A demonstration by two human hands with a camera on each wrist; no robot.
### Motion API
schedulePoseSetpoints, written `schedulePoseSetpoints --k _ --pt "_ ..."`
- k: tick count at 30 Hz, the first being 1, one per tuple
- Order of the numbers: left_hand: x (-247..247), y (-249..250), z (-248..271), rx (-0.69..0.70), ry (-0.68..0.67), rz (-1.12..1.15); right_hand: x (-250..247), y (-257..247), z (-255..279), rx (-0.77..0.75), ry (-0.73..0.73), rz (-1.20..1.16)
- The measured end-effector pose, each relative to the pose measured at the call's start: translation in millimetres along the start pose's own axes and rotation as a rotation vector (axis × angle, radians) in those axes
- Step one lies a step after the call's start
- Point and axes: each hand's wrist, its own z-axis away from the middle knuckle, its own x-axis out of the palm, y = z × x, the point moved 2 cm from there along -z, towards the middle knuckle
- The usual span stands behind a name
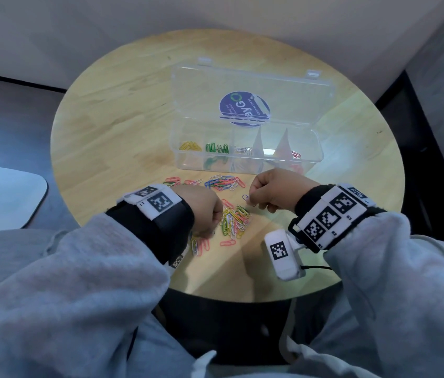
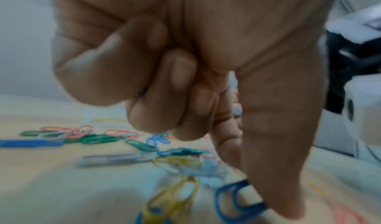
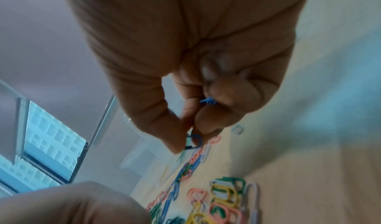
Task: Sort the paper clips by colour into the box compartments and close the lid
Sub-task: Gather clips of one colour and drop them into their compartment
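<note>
A round, pale wooden desk is seen against a plain light wall; dark floor lies beyond its edges. The clear box stands at the far centre, lid raised, with yellow, green, white and red clips lodged in separate compartments. Loose paper clips are scattered near. A blue clip is pinched by the right hand. Another blue clip is touched by the left hand, fingers curled.

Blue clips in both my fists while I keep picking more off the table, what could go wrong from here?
1. The right hand pinches one blue clip while others poke out of its curled fingers; one may slip.
2. The loose clips lie tangled, so a wrong colour may lift along.
3. The clear box holds no visible blue clips yet; the handful could land among the green clips.
</note>
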Motion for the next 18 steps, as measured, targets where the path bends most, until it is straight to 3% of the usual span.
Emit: schedulePoseSetpoints --k 6,12,18 --pt "-23.1 -25.8 13.0 0.018 0.066 0.441 6.0 4.0 -0.9 -0.019 -0.071 -0.385" --pt "-32.5 -47.0 24.2 -0.058 0.142 1.016 9.8 -6.2 -1.3 -0.026 -0.155 -0.448" --pt "-26.4 -58.0 30.2 -0.133 0.181 1.072 20.2 -10.8 -1.4 0.038 -0.147 -0.495"
